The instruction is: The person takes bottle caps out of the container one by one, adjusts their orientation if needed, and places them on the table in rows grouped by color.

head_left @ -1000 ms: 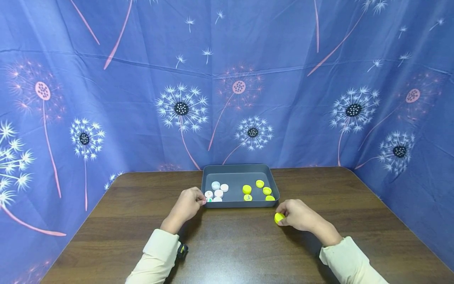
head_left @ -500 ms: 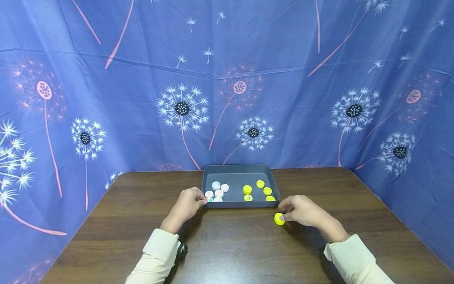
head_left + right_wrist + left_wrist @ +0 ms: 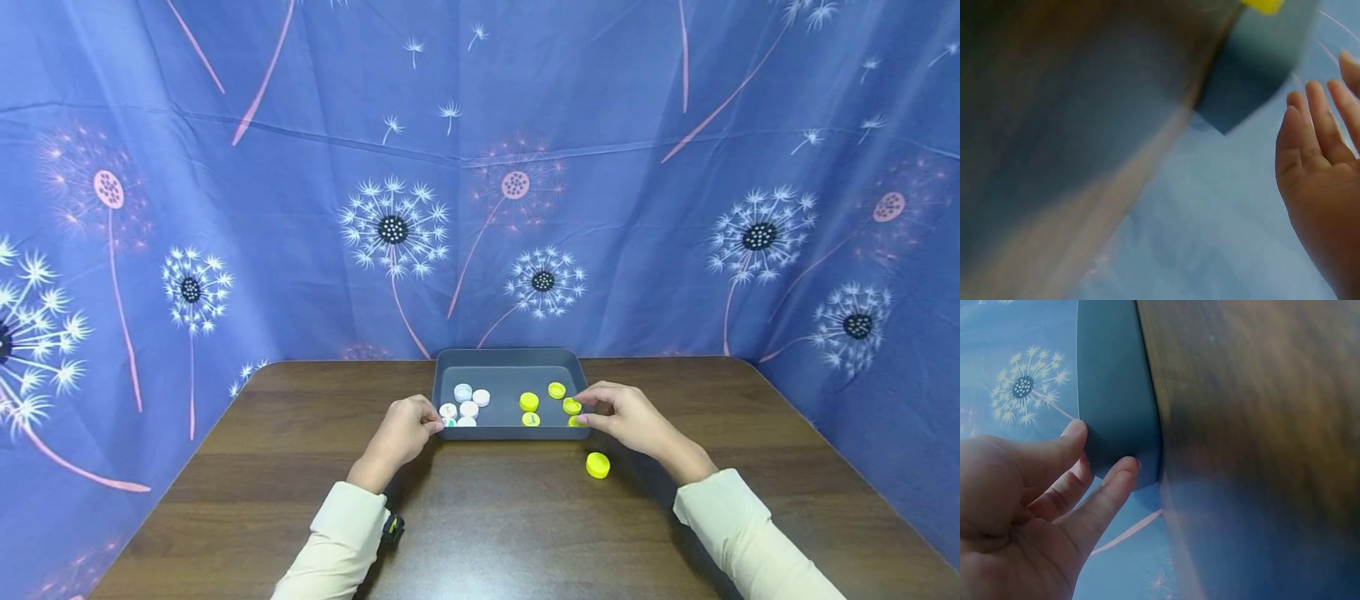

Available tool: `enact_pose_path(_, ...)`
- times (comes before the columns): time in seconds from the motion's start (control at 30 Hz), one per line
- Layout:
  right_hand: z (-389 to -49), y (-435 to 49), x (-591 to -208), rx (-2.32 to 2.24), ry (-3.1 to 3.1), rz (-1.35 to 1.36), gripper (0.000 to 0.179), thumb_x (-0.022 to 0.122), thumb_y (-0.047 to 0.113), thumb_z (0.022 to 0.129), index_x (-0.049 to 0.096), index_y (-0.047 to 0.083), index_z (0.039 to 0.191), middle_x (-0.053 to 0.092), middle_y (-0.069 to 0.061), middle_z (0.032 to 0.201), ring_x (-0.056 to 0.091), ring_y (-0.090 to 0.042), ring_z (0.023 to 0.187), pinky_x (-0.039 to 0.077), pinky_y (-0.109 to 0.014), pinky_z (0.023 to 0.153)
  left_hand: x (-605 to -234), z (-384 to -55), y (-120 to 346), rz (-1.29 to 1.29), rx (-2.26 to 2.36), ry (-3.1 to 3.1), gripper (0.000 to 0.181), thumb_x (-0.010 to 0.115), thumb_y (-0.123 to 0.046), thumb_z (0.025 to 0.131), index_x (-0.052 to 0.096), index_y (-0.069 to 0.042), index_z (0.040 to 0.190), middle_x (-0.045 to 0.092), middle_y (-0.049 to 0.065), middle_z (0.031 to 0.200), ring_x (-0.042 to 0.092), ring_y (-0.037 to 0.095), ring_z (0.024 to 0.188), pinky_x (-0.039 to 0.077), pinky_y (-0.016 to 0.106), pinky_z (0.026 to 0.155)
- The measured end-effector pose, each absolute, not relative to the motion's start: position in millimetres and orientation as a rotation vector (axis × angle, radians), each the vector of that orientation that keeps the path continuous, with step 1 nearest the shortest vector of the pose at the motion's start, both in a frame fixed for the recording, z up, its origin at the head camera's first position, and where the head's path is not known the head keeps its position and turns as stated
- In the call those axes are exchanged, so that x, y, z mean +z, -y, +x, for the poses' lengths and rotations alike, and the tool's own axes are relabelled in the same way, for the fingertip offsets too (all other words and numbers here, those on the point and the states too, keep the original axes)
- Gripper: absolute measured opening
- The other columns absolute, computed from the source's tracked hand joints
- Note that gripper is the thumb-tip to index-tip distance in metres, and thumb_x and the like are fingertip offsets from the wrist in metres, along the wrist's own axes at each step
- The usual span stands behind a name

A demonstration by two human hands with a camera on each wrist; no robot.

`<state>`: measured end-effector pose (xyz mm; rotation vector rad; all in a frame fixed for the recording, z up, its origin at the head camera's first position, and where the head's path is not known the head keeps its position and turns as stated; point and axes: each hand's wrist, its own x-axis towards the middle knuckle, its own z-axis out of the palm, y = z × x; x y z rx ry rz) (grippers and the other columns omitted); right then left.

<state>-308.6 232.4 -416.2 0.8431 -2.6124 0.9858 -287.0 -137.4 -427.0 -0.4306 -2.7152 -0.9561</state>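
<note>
A dark grey tray (image 3: 498, 433) sits on the table near the back. My left hand (image 3: 405, 432) pinches its front left corner between thumb and fingers, as the left wrist view also shows. Several white bottle caps (image 3: 468, 409) lie in the tray's left part, and several yellow caps (image 3: 528, 402) in its right part. One more yellow cap (image 3: 597, 465) rests on the table in front of the tray. Above the tray's right edge is my right hand (image 3: 637, 423), its fingers spread from the thumb over the yellow caps there, with nothing seen held between them.
The brown wooden table (image 3: 495, 517) reaches toward me. A blue dandelion-print cloth (image 3: 630, 250) hangs right behind the tray and along both sides.
My right hand has let go of a yellow cap, leaving it on the table, and moved up and forward to the tray's right edge. My left hand keeps its hold on the corner.
</note>
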Motion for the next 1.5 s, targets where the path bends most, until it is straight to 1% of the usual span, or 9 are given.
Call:
enact_pose_path(0.2,-330,-228,-421,0.826,2.740,0.803,0.021,0.077,0.011,0.087,0.075,0.007,0.107,0.071,-0.003,0.098,0.060,-0.011,0.081,0.051,-0.030,0.068,-426,-285,135,-0.432,-0.963,2.707,0.014,0.076,-0.001,0.082,0.072,-0.003,0.069,0.063,-0.002,0.078,0.057,0.011,0.074,0.048,0.027,0.066)
enact_pose_path(0.43,-342,-218,-415,0.514,2.865,0.795,0.021,0.075,0.016,0.089,0.075,0.007,0.108,0.072,-0.005,0.107,0.068,-0.023,0.096,0.054,-0.041,0.080,-428,-288,136,-0.430,-0.949,2.702,0.014,0.077,-0.001,0.082,0.073,-0.003,0.069,0.063,-0.003,0.078,0.057,0.011,0.074,0.049,0.027,0.067)
enact_pose_path(0.57,-346,-212,-411,0.397,2.947,0.768,0.019,0.076,0.015,0.088,0.077,0.008,0.106,0.074,-0.001,0.096,0.065,-0.015,0.080,0.053,-0.035,0.069,-428,-288,136,-0.441,-0.944,2.700,0.014,0.077,0.000,0.082,0.072,-0.004,0.069,0.062,-0.003,0.077,0.055,0.010,0.072,0.047,0.025,0.064)
enact_pose_path(0.67,-346,-208,-412,0.333,2.982,0.737,0.020,0.077,0.016,0.086,0.077,0.009,0.105,0.074,0.002,0.091,0.061,-0.013,0.076,0.049,-0.031,0.063,-427,-287,135,-0.444,-0.947,2.703,0.014,0.077,0.000,0.082,0.072,-0.004,0.069,0.061,-0.003,0.077,0.054,0.010,0.071,0.047,0.024,0.063)
enact_pose_path(0.83,-345,-206,-414,0.219,2.997,0.672,0.023,0.080,0.018,0.084,0.078,0.013,0.106,0.074,0.001,0.096,0.063,-0.020,0.089,0.051,-0.034,0.067,-428,-287,135,-0.441,-0.953,2.711,0.014,0.077,-0.001,0.082,0.072,-0.005,0.070,0.061,-0.003,0.077,0.054,0.009,0.071,0.047,0.024,0.063)
enact_pose_path(1.0,-346,-203,-418,0.198,2.988,0.687,0.013,0.081,0.016,0.083,0.078,0.016,0.096,0.071,0.003,0.089,0.059,-0.014,0.077,0.048,-0.034,0.062,-429,-287,135,-0.444,-0.956,2.702,0.014,0.077,0.000,0.082,0.072,-0.004,0.070,0.061,-0.002,0.077,0.054,0.010,0.070,0.047,0.024,0.063)
enact_pose_path(1.2,-349,-203,-423,0.276,2.958,0.746,0.003,0.076,0.015,0.087,0.078,0.015,0.090,0.068,0.008,0.079,0.049,-0.009,0.064,0.043,-0.030,0.059,-428,-286,135,-0.450,-0.958,2.695,0.014,0.077,0.000,0.082,0.072,-0.004,0.070,0.062,-0.002,0.077,0.054,0.009,0.070,0.048,0.024,0.063)
enact_pose_path(1.37,-349,-203,-423,0.346,2.936,0.827,0.009,0.072,0.019,0.092,0.077,0.014,0.087,0.060,0.011,0.068,0.044,-0.007,0.057,0.039,-0.027,0.056,-427,-287,137,-0.457,-0.951,2.678,0.014,0.077,0.000,0.081,0.072,-0.004,0.069,0.061,-0.003,0.075,0.054,0.009,0.069,0.048,0.024,0.063)
enact_pose_path(1.5,-350,-202,-423,0.368,2.939,0.862,0.008,0.073,0.014,0.091,0.078,0.009,0.093,0.067,0.007,0.076,0.048,-0.007,0.061,0.042,-0.027,0.059,-427,-287,138,-0.450,-0.948,2.683,0.014,0.077,0.000,0.081,0.072,-0.005,0.069,0.062,-0.003,0.076,0.055,0.010,0.071,0.048,0.025,0.065)
